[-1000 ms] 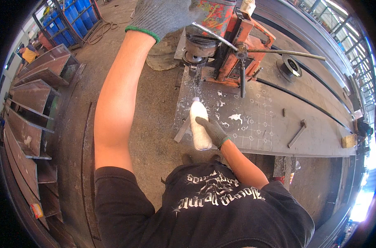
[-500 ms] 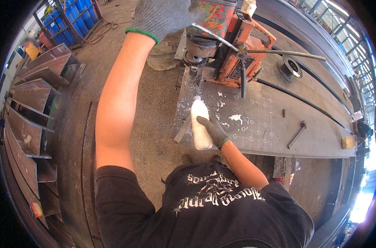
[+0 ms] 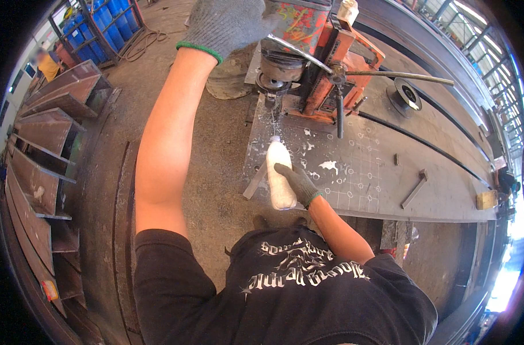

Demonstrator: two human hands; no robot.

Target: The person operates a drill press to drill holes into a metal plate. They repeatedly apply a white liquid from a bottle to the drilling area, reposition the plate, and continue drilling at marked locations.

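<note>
My right hand (image 3: pixel 299 183), in a dark glove, is wrapped round a plastic bottle (image 3: pixel 281 172) of milky white liquid. The bottle tilts with its neck toward the drill, and a thin white stream runs from its tip to the cutter (image 3: pixel 270 99). My left hand (image 3: pixel 224 26), in a grey knitted glove with a green cuff, is closed at the end of a feed handle (image 3: pixel 299 50) of the orange magnetic drill (image 3: pixel 324 77). The upper frame edge and blur partly hide those fingers. The drill stands on a steel plate (image 3: pixel 359 195) marked with chalk lines and circles.
White splashes lie round the cutter. A hammer (image 3: pixel 414 190), a black spool (image 3: pixel 404 96) and a yellowish block (image 3: pixel 486 199) rest on the steel. Steel sections (image 3: pixel 49 132) stand at the left, with blue cylinders (image 3: pixel 103 26) in a rack behind. A person (image 3: pixel 46 64) is at the far left.
The liquid stream from the bottle to the cutter shows more clearly now. The bottle has shifted very slightly toward me. Both hands keep their hold.
</note>
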